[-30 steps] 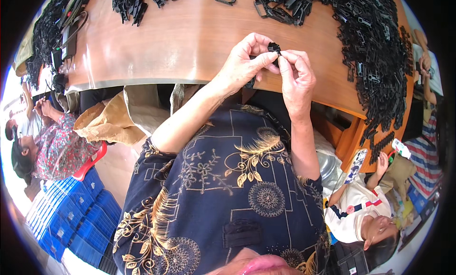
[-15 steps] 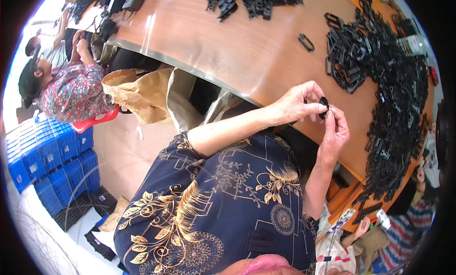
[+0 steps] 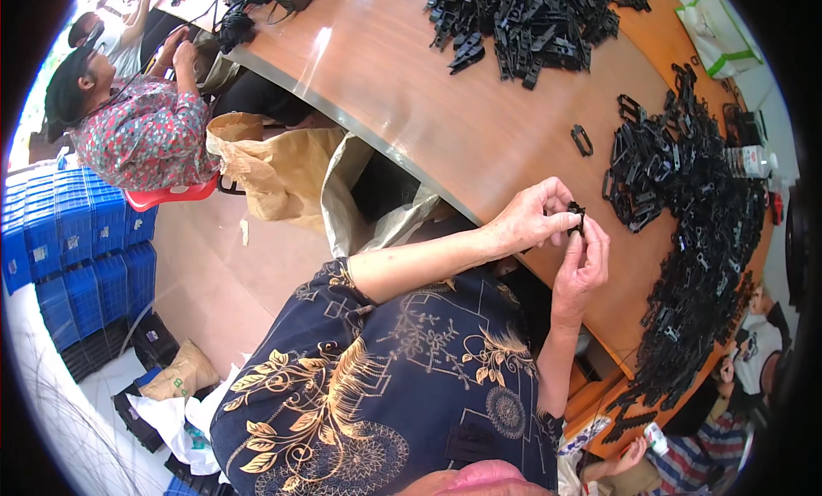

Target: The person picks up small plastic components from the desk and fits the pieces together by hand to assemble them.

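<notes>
A small black plastic part (image 3: 577, 215) is pinched between my two hands, just over the near edge of the wooden table (image 3: 479, 136). My left hand (image 3: 538, 219) grips it from the left between thumb and fingers. From below and to the right, the fingertips of my right hand (image 3: 584, 263) press on it. The fingers cover much of the part, so its full shape is hidden. Beyond my hands one loose black oblong link (image 3: 581, 140) lies alone on the tabletop. To its right spreads a big heap of similar black plastic parts (image 3: 693, 239).
Another pile of black parts (image 3: 527, 25) sits at the far side. A clear plastic jar (image 3: 752, 162) stands behind the heap. Open sacks (image 3: 282, 175) hang at the table's left edge. A co-worker in a patterned shirt (image 3: 141, 136) sits left, near stacked blue crates (image 3: 81, 239).
The view has shifted, so the table and piles sit lower and more of the far pile shows. Both hands still hold the small black part close together.
</notes>
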The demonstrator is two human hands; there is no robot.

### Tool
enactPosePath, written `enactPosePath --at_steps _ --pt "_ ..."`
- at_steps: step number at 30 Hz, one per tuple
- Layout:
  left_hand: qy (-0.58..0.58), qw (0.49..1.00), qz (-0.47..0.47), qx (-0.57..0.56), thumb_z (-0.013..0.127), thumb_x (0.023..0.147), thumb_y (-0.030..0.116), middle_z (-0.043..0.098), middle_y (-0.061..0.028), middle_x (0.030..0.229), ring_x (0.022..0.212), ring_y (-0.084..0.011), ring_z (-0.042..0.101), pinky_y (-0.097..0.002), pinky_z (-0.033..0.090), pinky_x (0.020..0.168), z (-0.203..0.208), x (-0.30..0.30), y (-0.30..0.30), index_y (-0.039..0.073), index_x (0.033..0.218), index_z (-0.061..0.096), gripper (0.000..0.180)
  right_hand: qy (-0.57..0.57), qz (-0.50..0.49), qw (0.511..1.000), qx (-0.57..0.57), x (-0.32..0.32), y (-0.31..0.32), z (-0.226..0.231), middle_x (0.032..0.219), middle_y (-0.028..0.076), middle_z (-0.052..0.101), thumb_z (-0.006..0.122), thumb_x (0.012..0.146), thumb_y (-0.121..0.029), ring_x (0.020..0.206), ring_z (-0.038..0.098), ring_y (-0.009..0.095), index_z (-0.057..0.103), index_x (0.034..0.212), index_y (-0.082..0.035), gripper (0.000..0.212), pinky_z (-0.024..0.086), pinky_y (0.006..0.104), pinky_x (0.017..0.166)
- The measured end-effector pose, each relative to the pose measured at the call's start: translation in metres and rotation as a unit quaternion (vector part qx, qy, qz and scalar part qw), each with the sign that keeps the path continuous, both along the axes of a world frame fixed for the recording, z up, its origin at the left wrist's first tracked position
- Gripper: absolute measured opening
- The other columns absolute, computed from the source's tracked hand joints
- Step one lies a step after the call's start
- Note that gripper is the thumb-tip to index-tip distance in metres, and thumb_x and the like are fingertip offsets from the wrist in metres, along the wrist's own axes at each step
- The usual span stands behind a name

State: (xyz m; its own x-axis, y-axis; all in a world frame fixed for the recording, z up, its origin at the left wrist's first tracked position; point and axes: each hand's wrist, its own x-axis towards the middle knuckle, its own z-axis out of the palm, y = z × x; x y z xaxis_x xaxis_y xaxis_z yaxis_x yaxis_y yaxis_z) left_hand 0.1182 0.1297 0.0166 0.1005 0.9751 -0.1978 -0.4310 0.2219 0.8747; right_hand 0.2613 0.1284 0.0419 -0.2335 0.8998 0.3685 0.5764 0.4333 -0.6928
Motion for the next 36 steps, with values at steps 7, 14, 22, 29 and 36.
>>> enactPosePath --at_steps 7,14,22,29,36 --pt "-0.041 0.999 0.008 -0.014 0.066 0.094 0.022 0.061 -0.0005 0.084 0.068 -0.0051 0.06 -0.0186 0.045 0.051 0.004 -0.008 0.001 0.006 0.105 0.053 0.024 0.098 0.01 0.992 -0.079 -0.014 0.007 0.005 0.11 0.015 0.064 0.061 0.09 0.003 0.097 0.065 0.028 0.063 0.111 0.002 0.021 0.055 0.0358 0.08" --pt "0.066 0.997 0.018 0.028 0.07 0.091 0.025 0.062 -0.0009 0.085 0.07 -0.006 0.06 -0.0219 0.047 0.055 -0.004 -0.022 0.009 0.005 0.105 0.055 0.029 -0.047 0.006 0.999 -0.009 -0.03 0.012 0.01 0.103 0.014 0.067 0.062 0.09 0.001 0.092 0.066 0.029 0.063 0.113 0.0 0.024 0.054 0.0362 0.077" --pt "0.724 0.615 0.183 0.253 0.065 0.079 0.018 0.054 -0.0084 0.086 0.075 -0.027 0.062 -0.0381 0.055 0.059 0.003 -0.14 0.073 0.008 0.082 0.059 0.012 0.122 0.027 0.977 -0.172 -0.011 0.01 -0.012 0.102 0.011 0.068 0.056 0.093 0.004 0.088 0.067 0.015 0.062 0.116 0.004 0.023 0.054 0.0282 0.075" --pt "0.844 0.474 0.085 0.235 0.062 0.073 0.011 0.053 -0.0072 0.086 0.078 -0.0187 0.063 -0.03 0.053 0.056 -0.001 -0.157 0.096 0.009 0.087 0.062 0.015 0.087 0.053 0.972 -0.214 0.0 0.004 -0.012 0.095 0.003 0.067 0.055 0.097 -0.005 0.073 0.063 0.007 0.06 0.12 0.001 0.025 0.046 0.0198 0.063" --pt "0.779 0.584 0.099 0.205 0.059 0.08 0.008 0.053 -0.0128 0.09 0.08 -0.0285 0.065 -0.0381 0.055 0.068 0.016 -0.167 0.074 0.008 0.094 0.059 0.014 0.144 0.101 0.947 -0.271 -0.024 0.025 -0.008 0.095 0.002 0.066 0.057 0.096 -0.006 0.068 0.06 0.006 0.061 0.119 0.001 0.024 0.044 0.0187 0.059"
